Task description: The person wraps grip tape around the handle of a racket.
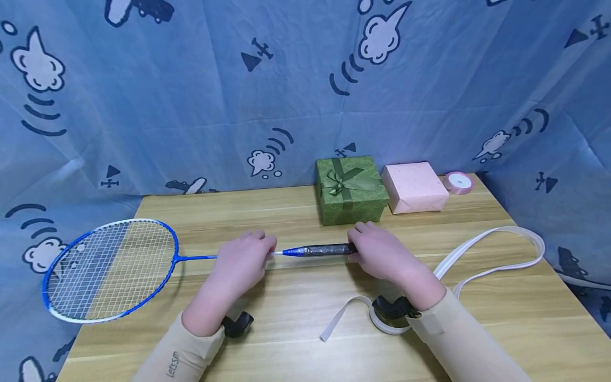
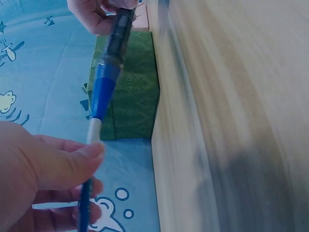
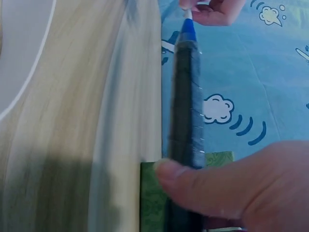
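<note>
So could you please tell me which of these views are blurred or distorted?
Head view: sharp, evenly lit, table edges bowed by the wide lens. Left wrist view: table smeared, racket handle soft. Right wrist view: table streaked, right hand blurry.

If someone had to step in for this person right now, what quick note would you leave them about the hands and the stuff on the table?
Left hand: pinches the blue racket at its thin shaft, near the handle.
Right hand: grips the butt end of the dark handle.
The racket is held level just above the wooden table, its head past the left edge.
White strip: lies loose on the table by the right wrist, untouched.
Green gift box, pink box and ribbon roll sit at the back.
Done: racket in hand. Left: the handle shows none of the white strip on it.
</note>
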The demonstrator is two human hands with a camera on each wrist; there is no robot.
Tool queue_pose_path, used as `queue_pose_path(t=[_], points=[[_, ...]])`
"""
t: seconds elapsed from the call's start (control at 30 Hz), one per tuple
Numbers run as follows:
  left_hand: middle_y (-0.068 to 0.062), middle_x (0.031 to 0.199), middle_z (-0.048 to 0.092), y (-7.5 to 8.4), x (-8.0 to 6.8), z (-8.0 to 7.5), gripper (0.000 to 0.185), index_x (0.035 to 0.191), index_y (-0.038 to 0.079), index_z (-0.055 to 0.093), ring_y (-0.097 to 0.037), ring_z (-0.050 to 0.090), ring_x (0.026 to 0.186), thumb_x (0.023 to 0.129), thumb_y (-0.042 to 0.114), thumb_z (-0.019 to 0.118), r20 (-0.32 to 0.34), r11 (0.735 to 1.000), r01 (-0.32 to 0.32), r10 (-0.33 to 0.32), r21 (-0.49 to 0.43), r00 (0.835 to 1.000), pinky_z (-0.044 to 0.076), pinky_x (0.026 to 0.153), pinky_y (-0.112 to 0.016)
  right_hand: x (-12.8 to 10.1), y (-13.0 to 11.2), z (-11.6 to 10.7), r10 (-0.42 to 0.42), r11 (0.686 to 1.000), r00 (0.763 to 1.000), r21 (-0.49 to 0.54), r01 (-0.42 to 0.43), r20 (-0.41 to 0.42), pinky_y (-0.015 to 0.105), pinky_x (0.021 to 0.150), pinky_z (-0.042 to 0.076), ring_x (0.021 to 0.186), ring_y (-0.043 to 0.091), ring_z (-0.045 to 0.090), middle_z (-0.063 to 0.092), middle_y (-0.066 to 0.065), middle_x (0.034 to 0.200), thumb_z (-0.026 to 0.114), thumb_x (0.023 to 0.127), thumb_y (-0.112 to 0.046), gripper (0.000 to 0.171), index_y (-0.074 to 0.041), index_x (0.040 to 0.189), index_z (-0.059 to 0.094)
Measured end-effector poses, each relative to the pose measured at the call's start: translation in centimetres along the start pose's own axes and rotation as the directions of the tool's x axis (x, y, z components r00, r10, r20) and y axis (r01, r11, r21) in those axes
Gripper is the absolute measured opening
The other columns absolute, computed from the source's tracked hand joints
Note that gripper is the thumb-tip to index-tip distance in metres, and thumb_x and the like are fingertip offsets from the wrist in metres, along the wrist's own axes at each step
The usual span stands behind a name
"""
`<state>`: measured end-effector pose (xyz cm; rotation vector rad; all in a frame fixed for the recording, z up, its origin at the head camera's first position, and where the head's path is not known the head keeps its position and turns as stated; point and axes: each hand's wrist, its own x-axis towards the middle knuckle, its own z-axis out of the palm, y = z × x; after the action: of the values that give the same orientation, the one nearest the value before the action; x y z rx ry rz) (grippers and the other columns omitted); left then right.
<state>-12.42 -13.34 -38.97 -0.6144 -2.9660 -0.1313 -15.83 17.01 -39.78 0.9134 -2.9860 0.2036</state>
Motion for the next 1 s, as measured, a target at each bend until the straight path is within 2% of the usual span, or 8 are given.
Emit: queue_pose_path(t=[0.13,0.27,0.53,0.8,1.0], points=[[0.004,0.080,0.058,-0.1,0.1,-0.3,0.009,0.092,0.020,0.068,-0.016,0.054,0.073,0.097,0.018,0.075,-0.108,0.999,-0.035,0.036,0.008,0.994,0.044,0.055,-0.028,0.2,0.0,-0.2,-0.031,1.000,0.996,-0.004,0.031,-0.087,0.039,0.073,0.047,0.081,0.022,0.050,0.055,0.000,0.088,0.084,0.087,-0.019,0.025,-0.011,0.092,0.061],[0.003,0.082,0.060,-0.3,0.1,-0.4,0.007,0.094,0.021,0.070,-0.017,0.057,0.074,0.096,0.018,0.075,-0.177,0.998,-0.064,0.064,0.009,0.982,0.046,0.056,-0.029,0.4,-0.1,-0.3,-0.073,0.997,0.982,-0.004,0.074,-0.176,0.039,0.074,0.046,0.081,0.022,0.051,0.058,0.001,0.090,0.081,0.091,-0.023,0.023,-0.009,0.099,0.064],[0.002,0.083,0.060,-0.2,-0.1,-0.9,0.008,0.094,0.022,0.071,-0.017,0.056,0.074,0.095,0.017,0.077,-0.223,0.997,-0.077,0.080,0.022,0.972,0.046,0.054,-0.028,0.5,-0.5,-0.4,-0.077,0.995,0.963,0.047,0.092,-0.259,0.039,0.076,0.045,0.082,0.020,0.053,0.064,0.000,0.094,0.078,0.094,-0.033,0.027,-0.012,0.105,0.066],[0.001,0.090,0.066,0.0,-0.2,-1.7,0.005,0.097,0.015,0.072,-0.021,0.063,0.085,0.095,0.014,0.076,-0.317,0.990,-0.123,0.097,-0.065,0.943,0.056,0.073,-0.035,0.3,-0.5,-1.1,-0.048,0.993,0.943,0.087,0.081,-0.329,0.042,0.076,0.047,0.084,0.021,0.058,0.066,-0.001,0.093,0.078,0.092,-0.041,0.032,-0.013,0.103,0.067],[0.000,0.092,0.067,0.1,-0.3,-2.3,0.005,0.097,0.014,0.072,-0.022,0.062,0.084,0.095,0.014,0.076,-0.360,0.987,-0.134,0.091,-0.094,0.929,0.054,0.074,-0.037,0.1,-0.6,-1.7,-0.040,0.993,0.931,0.089,0.077,-0.362,0.041,0.075,0.047,0.083,0.021,0.058,0.067,-0.001,0.093,0.078,0.091,-0.043,0.033,-0.013,0.102,0.068]])
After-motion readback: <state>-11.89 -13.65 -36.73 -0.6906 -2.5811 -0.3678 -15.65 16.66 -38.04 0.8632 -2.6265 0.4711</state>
